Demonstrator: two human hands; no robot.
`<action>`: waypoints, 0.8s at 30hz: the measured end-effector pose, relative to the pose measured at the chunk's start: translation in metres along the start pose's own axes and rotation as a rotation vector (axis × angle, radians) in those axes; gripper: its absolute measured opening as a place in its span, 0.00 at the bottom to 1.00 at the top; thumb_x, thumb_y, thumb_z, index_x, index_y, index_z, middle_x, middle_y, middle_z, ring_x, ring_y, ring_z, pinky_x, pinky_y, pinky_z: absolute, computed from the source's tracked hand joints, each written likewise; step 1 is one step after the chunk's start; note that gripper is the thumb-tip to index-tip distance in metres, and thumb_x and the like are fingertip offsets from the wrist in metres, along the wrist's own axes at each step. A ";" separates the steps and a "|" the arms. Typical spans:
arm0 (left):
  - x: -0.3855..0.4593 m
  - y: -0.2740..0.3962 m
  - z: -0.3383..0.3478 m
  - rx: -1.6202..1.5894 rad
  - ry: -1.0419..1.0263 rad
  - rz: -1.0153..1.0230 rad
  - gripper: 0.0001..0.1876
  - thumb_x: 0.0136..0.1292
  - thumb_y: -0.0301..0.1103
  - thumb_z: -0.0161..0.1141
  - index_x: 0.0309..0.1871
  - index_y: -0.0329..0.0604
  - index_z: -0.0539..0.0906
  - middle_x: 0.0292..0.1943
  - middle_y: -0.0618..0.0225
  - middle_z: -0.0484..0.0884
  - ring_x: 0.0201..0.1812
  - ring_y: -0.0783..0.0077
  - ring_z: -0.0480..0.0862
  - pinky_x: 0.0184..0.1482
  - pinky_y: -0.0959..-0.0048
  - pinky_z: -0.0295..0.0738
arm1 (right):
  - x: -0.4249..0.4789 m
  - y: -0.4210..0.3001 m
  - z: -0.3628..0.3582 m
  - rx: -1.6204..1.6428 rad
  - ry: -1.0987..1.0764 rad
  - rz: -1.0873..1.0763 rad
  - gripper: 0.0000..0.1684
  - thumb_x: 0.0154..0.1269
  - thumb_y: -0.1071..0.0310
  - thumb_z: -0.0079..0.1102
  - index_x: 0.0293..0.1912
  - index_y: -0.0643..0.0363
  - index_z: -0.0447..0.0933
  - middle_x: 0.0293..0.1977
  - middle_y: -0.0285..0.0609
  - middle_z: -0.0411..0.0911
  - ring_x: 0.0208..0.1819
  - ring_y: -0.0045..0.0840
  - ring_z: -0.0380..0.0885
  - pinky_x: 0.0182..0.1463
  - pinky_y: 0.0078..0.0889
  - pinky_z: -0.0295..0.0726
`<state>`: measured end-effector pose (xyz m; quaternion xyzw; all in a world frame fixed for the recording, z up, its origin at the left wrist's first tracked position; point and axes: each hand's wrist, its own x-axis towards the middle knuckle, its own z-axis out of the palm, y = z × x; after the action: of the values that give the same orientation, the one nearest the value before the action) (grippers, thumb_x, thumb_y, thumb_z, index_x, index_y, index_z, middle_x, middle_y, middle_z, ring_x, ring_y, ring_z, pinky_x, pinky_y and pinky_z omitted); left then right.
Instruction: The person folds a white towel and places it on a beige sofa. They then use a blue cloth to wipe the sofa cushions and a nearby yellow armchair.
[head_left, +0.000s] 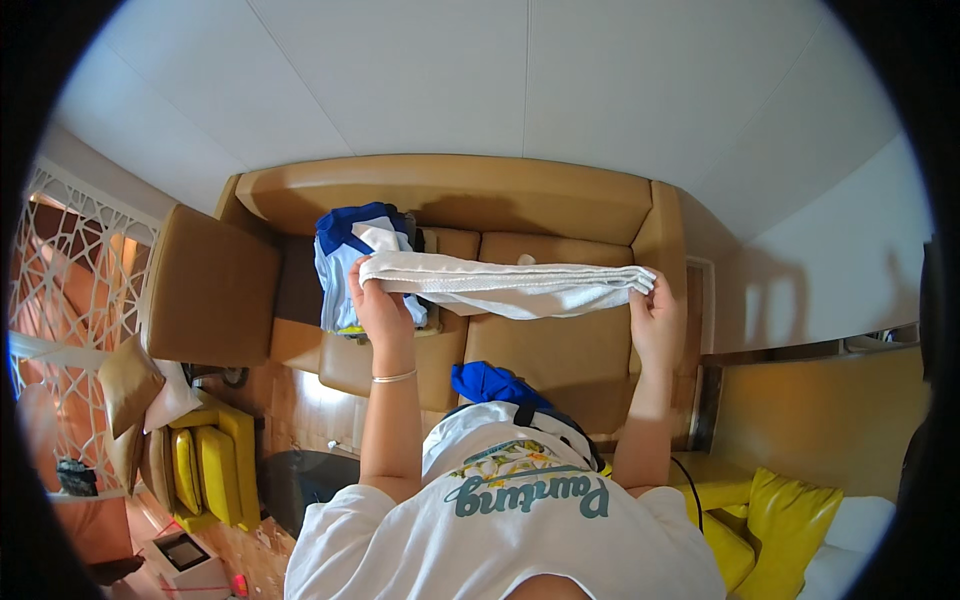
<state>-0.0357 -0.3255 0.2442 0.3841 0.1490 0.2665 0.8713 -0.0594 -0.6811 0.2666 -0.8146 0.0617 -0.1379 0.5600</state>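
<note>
A white towel-like cloth (502, 283), folded lengthwise into layers, is stretched between my two hands above a tan sofa (551, 341). My left hand (381, 311) pinches one end of it. At the other end, the stacked layers are gripped by my right hand (652, 307). Below and beyond my left hand lies a pile of folded clothes (337, 274), light blue and dark blue on top, partly hidden by the cloth. A small white item (526, 259) shows on the seat behind the cloth. Bright blue fabric (495, 381) lies at the sofa's front, near my body.
A tan seat block (214, 289) stands at the sofa's left. Yellow armchairs (217, 465) are at lower left, with cushions (131, 386) stacked nearby, and more yellow seating (724, 540) is at lower right. A dark round table (304, 480) is by my left elbow. A white wall (450, 75) rises behind the sofa.
</note>
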 end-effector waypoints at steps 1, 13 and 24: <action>0.001 -0.002 -0.003 0.025 -0.020 -0.005 0.11 0.76 0.29 0.46 0.57 0.47 0.71 0.50 0.63 0.80 0.48 0.66 0.84 0.47 0.68 0.83 | 0.001 -0.012 0.008 0.098 -0.019 0.146 0.13 0.75 0.72 0.51 0.57 0.57 0.72 0.46 0.36 0.77 0.47 0.19 0.78 0.52 0.23 0.76; 0.022 -0.017 0.063 -0.239 -0.360 -0.115 0.14 0.77 0.33 0.41 0.62 0.56 0.65 0.57 0.67 0.74 0.58 0.62 0.76 0.57 0.55 0.75 | 0.020 0.030 0.045 0.358 0.352 -0.581 0.14 0.77 0.74 0.46 0.58 0.58 0.61 0.61 0.51 0.71 0.62 0.32 0.71 0.69 0.36 0.66; 0.051 -0.002 0.094 -0.460 -0.504 -0.175 0.09 0.75 0.37 0.53 0.54 0.50 0.75 0.53 0.68 0.80 0.59 0.62 0.78 0.64 0.58 0.73 | 0.006 -0.024 -0.011 0.069 0.444 -0.587 0.12 0.76 0.74 0.48 0.55 0.65 0.71 0.49 0.43 0.77 0.51 0.28 0.78 0.58 0.32 0.75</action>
<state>0.0502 -0.3529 0.3019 0.2172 -0.1021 0.1141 0.9640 -0.0583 -0.6836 0.2934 -0.7284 -0.0593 -0.4683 0.4966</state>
